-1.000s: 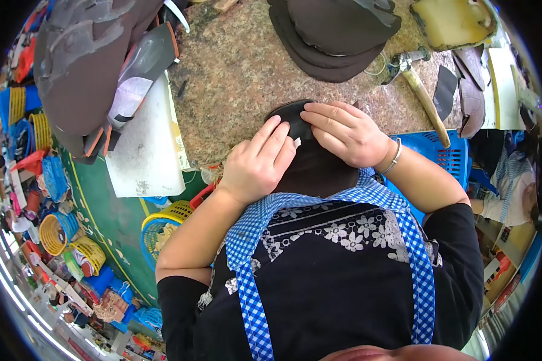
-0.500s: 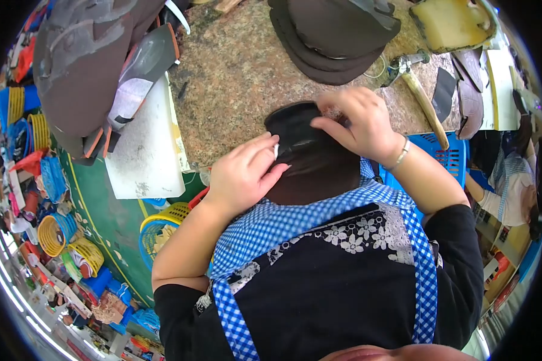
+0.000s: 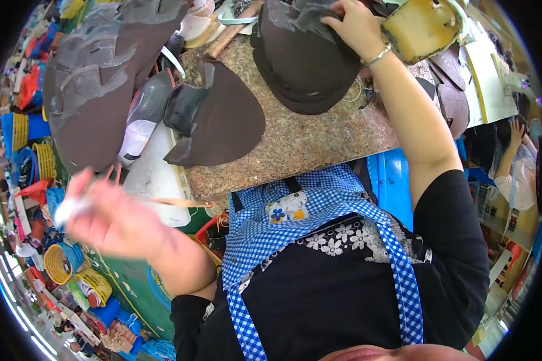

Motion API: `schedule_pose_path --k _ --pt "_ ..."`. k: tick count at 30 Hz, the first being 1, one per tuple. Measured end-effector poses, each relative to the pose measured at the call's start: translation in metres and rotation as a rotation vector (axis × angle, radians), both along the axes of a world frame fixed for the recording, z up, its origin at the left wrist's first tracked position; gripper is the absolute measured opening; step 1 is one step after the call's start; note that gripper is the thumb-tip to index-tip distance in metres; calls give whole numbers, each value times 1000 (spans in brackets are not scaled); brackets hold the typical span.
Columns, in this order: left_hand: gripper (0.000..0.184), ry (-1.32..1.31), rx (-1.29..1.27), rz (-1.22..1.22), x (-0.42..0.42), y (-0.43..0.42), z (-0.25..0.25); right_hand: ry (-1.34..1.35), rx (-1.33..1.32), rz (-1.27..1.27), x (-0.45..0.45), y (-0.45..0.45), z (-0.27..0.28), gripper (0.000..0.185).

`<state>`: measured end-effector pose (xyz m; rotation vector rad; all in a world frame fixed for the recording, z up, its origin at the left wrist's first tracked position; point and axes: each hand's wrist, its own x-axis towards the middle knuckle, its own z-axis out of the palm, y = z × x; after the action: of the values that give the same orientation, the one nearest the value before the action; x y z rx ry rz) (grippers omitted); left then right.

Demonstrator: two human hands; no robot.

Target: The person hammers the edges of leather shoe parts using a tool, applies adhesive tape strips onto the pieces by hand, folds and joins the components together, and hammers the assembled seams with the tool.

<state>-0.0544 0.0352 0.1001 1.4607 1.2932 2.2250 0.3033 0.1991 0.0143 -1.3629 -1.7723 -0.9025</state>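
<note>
My right hand (image 3: pixel 360 29) reaches to the far side of the worktop, thumb and fingers closed at the edge of a dark brown leather-like piece (image 3: pixel 310 66) on top of a stack. My left hand (image 3: pixel 111 216) is out over the left side, smeared by motion. Something white (image 3: pixel 72 210) shows at its fingers, too blurred to name. A thin tan strip (image 3: pixel 171 202) runs beside this hand; whether it is held I cannot tell. One curved dark brown piece (image 3: pixel 226 123), with a glossy black folded part, lies on the left of the worktop.
A larger pile of dark brown pieces (image 3: pixel 90 114) lies at left on the speckled stone worktop (image 3: pixel 307 135). A wooden handle (image 3: pixel 232 36) and a yellowish tray (image 3: pixel 421 30) are at the back. A blue basket (image 3: pixel 394 180) stands below the front edge. Another person (image 3: pixel 518 174) is at far right.
The dark piece in front of me now lies at the left of the worktop. My left hand has swung left; my right hand has moved away from me to the stack. The view has shifted.
</note>
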Motion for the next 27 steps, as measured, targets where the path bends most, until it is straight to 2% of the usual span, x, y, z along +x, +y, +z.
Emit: schedule_pose_path --k 1,2,3,4,5,6,7,8,9,11,13,14,15,16,17,18,19,20,21,22,24,27 --pt "21 -114 114 -104 -16 -18 19 187 -305 42 3 -4 0 20" --pt "24 -20 183 -96 -39 -35 31 370 -613 91 2 -7 1 22" --pt "29 75 242 -88 -56 -47 43 394 -578 222 -3 -17 15 23" --pt "28 153 310 57 -49 -53 58 420 -544 351 -7 -30 31 25" --pt "26 231 384 201 -41 -55 69 743 -520 731 -8 -38 33 25" --pt "26 238 382 208 -42 -56 73 764 -544 783 -6 -52 52 26" --pt "26 268 414 260 -42 -58 77 1171 -593 805 -12 -76 70 28" --pt "27 297 450 309 -44 -59 79 1079 -552 1004 -2 -80 81 29" --pt "27 300 453 308 -46 -61 78 1254 -530 1147 -21 -97 101 25" --pt "27 46 246 -246 -52 -67 65 1578 -684 980 1 -118 105 32" --pt "27 -362 62 -590 -25 -56 42 1345 -1055 892 -33 -117 97 18" --pt "25 -234 -131 -420 -7 -51 23 1146 -1143 752 -48 -127 84 17" --pt "22 -107 -320 -245 12 -48 9 997 -1144 752 -58 -133 53 20" --pt "21 -21 -573 -474 32 -46 22 849 -1212 612 -69 -148 45 23" --pt "19 49 -626 -696 26 -38 -2 819 -1348 567 -72 -158 22 26" --pt "18 73 -675 -784 28 -35 -18 450 -1027 645 -69 -169 -14 34" --pt "16 133 -662 -823 38 -35 -26 274 -844 575 -74 -176 -9 41" --pt "16 330 -616 -872 38 -33 -38 236 -763 557 -78 -180 6 43" --pt "14 416 -714 -874 46 -37 -34 197 -682 537 -80 -180 24 44" --pt "13 506 -708 -896 51 -39 -39 198 -690 535 -77 -180 33 44" --pt "13 635 -659 -956 59 -40 -45 687 -1139 1055 -74 -180 44 36" --pt "16 629 -585 -1018 65 -42 -57 661 -1221 1088 -70 -182 34 26"
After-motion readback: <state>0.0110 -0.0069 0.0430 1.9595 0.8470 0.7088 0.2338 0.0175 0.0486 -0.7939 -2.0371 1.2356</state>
